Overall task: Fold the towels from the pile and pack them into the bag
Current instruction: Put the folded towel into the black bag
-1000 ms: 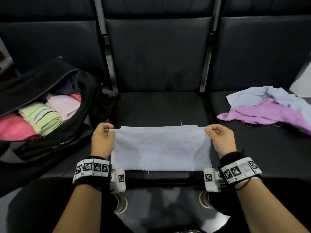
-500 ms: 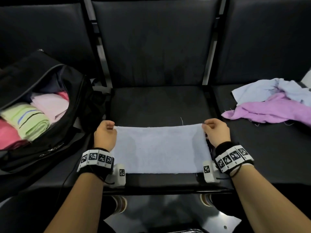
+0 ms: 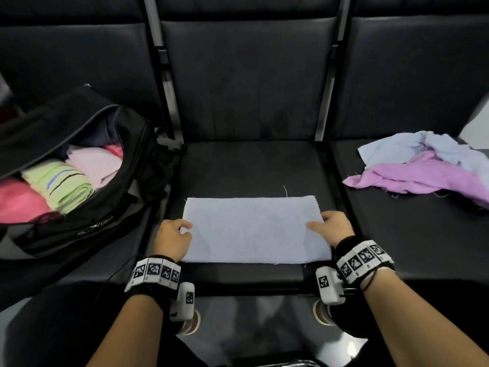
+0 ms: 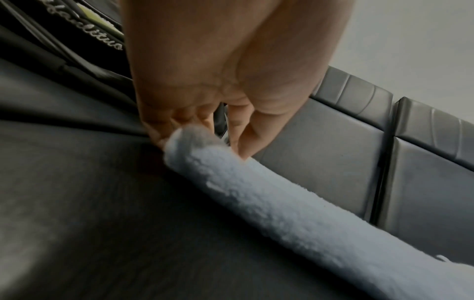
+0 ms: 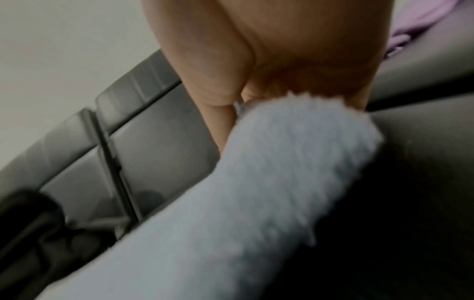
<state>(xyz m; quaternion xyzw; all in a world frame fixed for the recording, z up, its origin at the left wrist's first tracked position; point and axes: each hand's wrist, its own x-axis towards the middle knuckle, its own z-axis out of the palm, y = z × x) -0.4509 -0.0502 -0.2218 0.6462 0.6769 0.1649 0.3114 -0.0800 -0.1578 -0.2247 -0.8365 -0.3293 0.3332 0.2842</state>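
forearms enter from the bottom of the head view, each wrist wrapped in a black band with white marker squares. just beyond them the left hand (image 3: 173,238) and right hand (image 3: 334,228) sit at the two short ends of a pale blue towel (image 3: 255,230) that lies as a flat folded rectangle on the middle seat (image 3: 251,168), near its front edge. the left hand pinches its end of the towel, thumb on top and fingers curled under the edge; the left wrist view shows the cloth's thick edge (image 4: 282,203) running away from those curled fingers (image 4: 179,113). the right hand grips the other end the same way, thumb lying on the top face, and the right wrist view, though blurred, shows the fabric (image 5: 269,182) bunched up against the palm (image 5: 295,50). a loose thread sticks up from the towel's far edge.

further out on the left seat an open black bag (image 3: 87,223) holds folded towels side by side: a deep pink one (image 3: 18,200) nearest the left edge, a green striped one (image 3: 62,185) next to it, then a pale pink one (image 3: 92,162), with something dark behind them. on the right seat, well apart from the hands, lies the unfolded pile (image 3: 428,168), a purple towel in front with a light blue one crumpled over its far side. dark padded seat backs (image 3: 248,75) rise behind everything.
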